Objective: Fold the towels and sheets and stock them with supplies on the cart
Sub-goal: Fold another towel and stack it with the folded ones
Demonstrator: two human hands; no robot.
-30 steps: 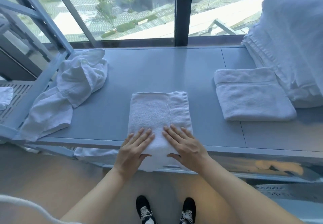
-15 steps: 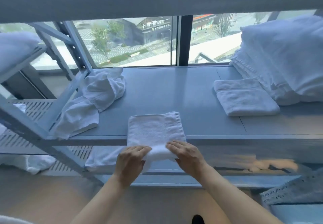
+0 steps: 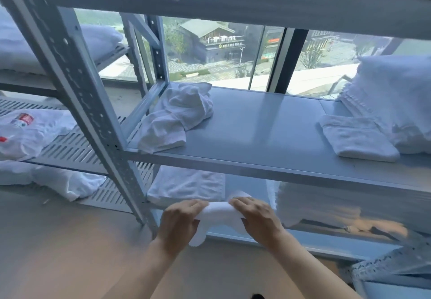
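White towel point(image 3: 219, 214), folded, was off the middle shelf point(image 3: 268, 135) where it lay 1 s ago; held in air below shelf edge, in front of lower level.
Head view: left hand point(image 3: 179, 224) & right hand point(image 3: 256, 221) both curled round towel ends, fingers over top, thumbs under. Loose corner hung by left hand.
Crumpled towels point(image 3: 177, 119) at shelf left, unfolded. Folded towel point(image 3: 356, 138) at right, beside tall stack point(image 3: 396, 103).
Judged: fold done, item in transit for stocking; crumpled ones remaining.
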